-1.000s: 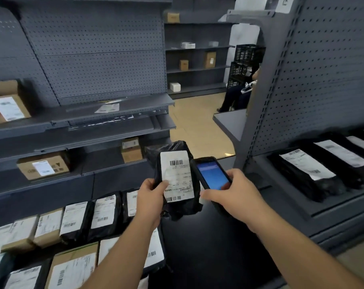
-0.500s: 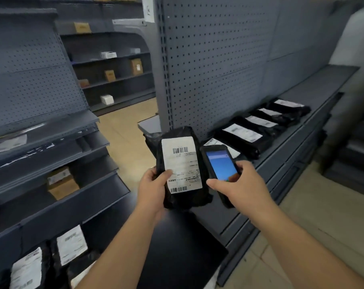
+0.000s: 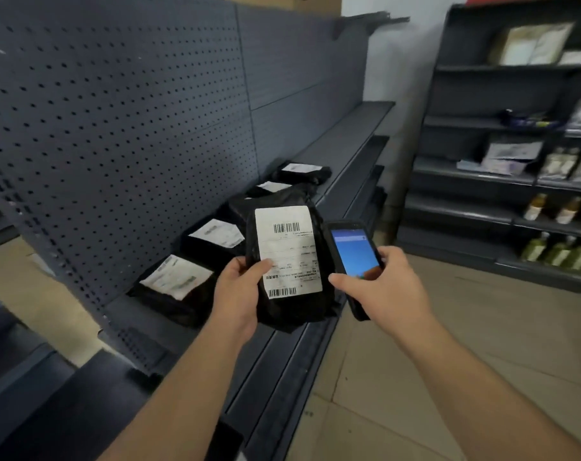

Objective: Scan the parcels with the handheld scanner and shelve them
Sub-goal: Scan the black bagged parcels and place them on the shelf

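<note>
Grey pegboard shelf (image 3: 345, 151) carries shelved parcels; my left hand (image 3: 239, 294) has its grip pinching the black parcel (image 3: 287, 261) label-up above it, right hand (image 3: 382, 287) clasping the scanner (image 3: 352, 254) alongside for reading.

Parcel depot set up in a shop: grey pegboard shelving (image 3: 142, 121) at left carrying labelled black parcels (image 3: 174, 291); far right, shelves (image 3: 465, 174) stocked with bottles (image 3: 558, 252) and boxes; tiled floor (image 3: 382, 410).
</note>
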`<state>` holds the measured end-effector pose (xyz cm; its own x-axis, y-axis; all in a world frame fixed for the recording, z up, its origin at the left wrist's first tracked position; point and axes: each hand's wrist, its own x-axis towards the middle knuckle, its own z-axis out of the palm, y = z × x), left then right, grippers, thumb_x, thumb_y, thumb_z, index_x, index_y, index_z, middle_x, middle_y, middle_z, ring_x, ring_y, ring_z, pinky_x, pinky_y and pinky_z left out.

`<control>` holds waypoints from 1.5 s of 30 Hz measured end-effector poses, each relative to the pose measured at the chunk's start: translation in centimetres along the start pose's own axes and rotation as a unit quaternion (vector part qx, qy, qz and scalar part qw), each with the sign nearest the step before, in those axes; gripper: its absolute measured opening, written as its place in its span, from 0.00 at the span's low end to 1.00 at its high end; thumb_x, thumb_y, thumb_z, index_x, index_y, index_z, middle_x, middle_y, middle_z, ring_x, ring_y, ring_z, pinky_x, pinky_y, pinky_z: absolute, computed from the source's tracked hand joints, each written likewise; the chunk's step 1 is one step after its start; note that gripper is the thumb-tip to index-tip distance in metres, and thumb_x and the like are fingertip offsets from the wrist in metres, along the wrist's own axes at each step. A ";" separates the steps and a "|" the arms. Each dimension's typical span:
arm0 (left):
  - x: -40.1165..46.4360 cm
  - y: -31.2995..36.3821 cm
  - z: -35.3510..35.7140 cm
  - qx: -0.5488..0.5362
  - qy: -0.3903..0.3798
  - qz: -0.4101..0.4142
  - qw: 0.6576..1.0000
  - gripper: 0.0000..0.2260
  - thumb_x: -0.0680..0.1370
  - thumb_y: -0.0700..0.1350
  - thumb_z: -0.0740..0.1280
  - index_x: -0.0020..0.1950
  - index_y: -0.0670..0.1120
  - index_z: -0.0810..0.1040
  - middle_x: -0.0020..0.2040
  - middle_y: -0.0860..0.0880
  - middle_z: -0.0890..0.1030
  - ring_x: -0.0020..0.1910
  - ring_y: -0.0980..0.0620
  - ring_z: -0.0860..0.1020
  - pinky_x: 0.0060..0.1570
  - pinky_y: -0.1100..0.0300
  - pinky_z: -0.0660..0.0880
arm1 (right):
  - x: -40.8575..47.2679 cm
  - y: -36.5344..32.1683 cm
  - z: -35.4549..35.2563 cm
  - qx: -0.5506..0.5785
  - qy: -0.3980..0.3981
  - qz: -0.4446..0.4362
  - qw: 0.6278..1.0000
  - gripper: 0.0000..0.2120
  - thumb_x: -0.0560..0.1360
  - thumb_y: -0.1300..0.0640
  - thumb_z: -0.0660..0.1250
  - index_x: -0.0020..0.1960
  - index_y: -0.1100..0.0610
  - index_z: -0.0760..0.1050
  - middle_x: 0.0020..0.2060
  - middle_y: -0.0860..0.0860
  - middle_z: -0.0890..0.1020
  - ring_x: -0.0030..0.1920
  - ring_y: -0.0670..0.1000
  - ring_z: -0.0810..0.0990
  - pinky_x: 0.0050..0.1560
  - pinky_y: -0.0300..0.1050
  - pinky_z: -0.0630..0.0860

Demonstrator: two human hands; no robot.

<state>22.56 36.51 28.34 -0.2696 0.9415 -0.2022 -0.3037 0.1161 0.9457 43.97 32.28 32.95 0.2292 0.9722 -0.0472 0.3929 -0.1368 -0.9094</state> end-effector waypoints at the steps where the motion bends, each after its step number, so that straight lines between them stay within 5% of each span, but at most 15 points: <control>1: 0.3 -0.5 1.8 0.003 -0.012 -0.005 1.000 0.04 0.80 0.38 0.72 0.53 0.44 0.78 0.51 0.43 0.89 0.51 0.41 0.88 0.55 0.40 0.83 | 0.8 0.7 -1.4 0.003 0.013 0.007 1.000 0.46 0.68 0.41 0.82 0.78 0.51 0.64 0.46 0.45 0.79 0.42 0.42 0.80 0.37 0.39 0.73; 12: 7.2 -5.3 15.9 0.060 -0.121 -0.070 0.988 0.07 0.81 0.40 0.72 0.59 0.42 0.79 0.51 0.44 0.89 0.48 0.44 0.88 0.46 0.48 0.84 | 9.7 7.3 -9.9 0.036 0.137 0.100 0.985 0.44 0.69 0.43 0.82 0.77 0.52 0.64 0.48 0.46 0.78 0.44 0.42 0.79 0.36 0.40 0.72; 21: 19.6 -7.2 25.8 0.073 -0.200 -0.103 0.972 0.10 0.81 0.40 0.71 0.62 0.42 0.78 0.51 0.45 0.89 0.49 0.45 0.88 0.49 0.47 0.84 | 22.1 8.6 -10.8 0.020 0.208 0.137 0.968 0.45 0.68 0.44 0.82 0.77 0.51 0.63 0.47 0.47 0.79 0.44 0.46 0.81 0.38 0.48 0.82; 32: 31.8 -8.4 37.3 0.106 -0.253 -0.125 0.953 0.10 0.81 0.40 0.72 0.62 0.43 0.80 0.52 0.44 0.89 0.51 0.42 0.88 0.54 0.40 0.84 | 34.7 9.7 -13.4 0.031 0.274 0.151 0.949 0.44 0.69 0.45 0.82 0.77 0.52 0.63 0.46 0.49 0.80 0.44 0.47 0.82 0.39 0.43 0.77; 45: 40.1 -10.5 57.6 0.122 -0.241 -0.100 0.958 0.08 0.81 0.40 0.72 0.59 0.42 0.80 0.51 0.43 0.89 0.51 0.41 0.88 0.58 0.37 0.82 | 53.4 14.5 -26.4 0.056 0.266 0.130 0.953 0.43 0.68 0.45 0.82 0.76 0.52 0.64 0.47 0.49 0.79 0.45 0.47 0.82 0.45 0.50 0.82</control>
<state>67.63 91.26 24.96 0.2430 0.9227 -0.2993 -0.0668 0.3238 0.9438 85.41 77.19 28.20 0.7370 0.6701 -0.0878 0.1701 -0.3097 -0.9355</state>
